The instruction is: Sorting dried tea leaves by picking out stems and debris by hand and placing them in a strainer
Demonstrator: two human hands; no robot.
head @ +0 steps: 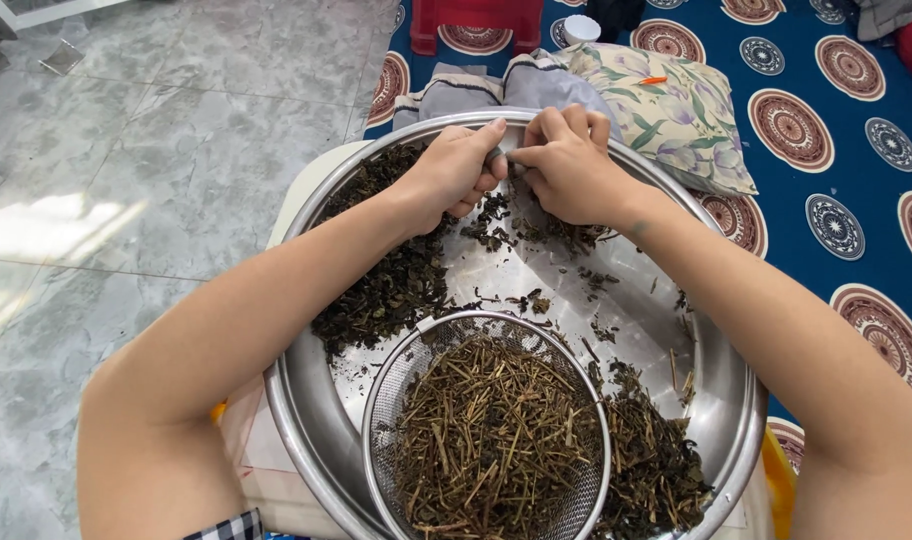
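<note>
Both hands meet at the far rim of a big steel basin. Left hand is curled closed, thumb & fingers pinching a small dark bit of dried herb; right hand is likewise closed, fingertips pressed vs. the left's, gripping the same bit, prob. a stem, though it's too small to tell for sure. Below the hands, loose dark dried leaves are heaped along the basin's left side, w/ scattered crumbs across the bare metal centre. A round wire-mesh strainer sits inside the basin at the near edge, filled w/ pale brown stripped stems. Another dark leaf pile lies just right of the strainer. Basin rests on a pale round table. Beyond it: a floral cushion on a blue patterned mat; grey marble floor at left.
</note>
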